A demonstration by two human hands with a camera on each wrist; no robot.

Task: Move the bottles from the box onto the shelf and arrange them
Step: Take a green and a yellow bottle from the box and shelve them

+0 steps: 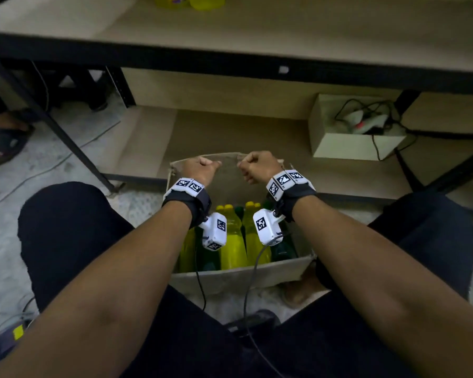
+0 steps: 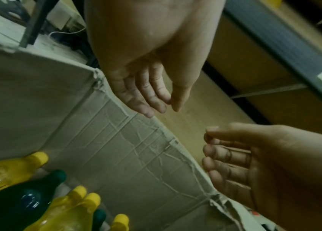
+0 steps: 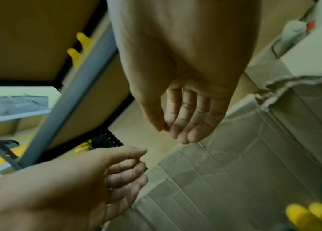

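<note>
both hands hung over the far rim of the box (image 1: 238, 276), side by side with a gap between them. left hand (image 1: 200, 170) near the far left corner, right hand (image 1: 257, 166) toward the far right. from the head view they looked like fists; the wrist views showed the fingers loosely curled with nothing in them. left fingers (image 2: 148, 95) sat just at the cardboard edge, whether touching it i couldn't tell. right fingers (image 3: 186, 123) likewise above the rim, thumb close to forefinger, holding nothing.

bottles (image 1: 231, 241) stood upright in the near half of the box, packed against its near wall, under my wrists rather than under my fingers. so they lay back toward me and below both hands. long axis vertical, caps up. the far half of the box floor showed bare cardboard.

yellow bottles and dark green ones mixed, clear plastic with liquid inside, yellow caps (image 2: 39, 157) and a green cap (image 2: 59, 175) in the left wrist view. narrow necks, shoulders glossy, probably slick.

neither hand clearly nearer; the row ran across the box between both wrists. i judged each hand would need to draw back and drop to reach a neck.

two yellow bottles on the shelf (image 1: 284, 23), at its far edge, top of the head view.
</note>
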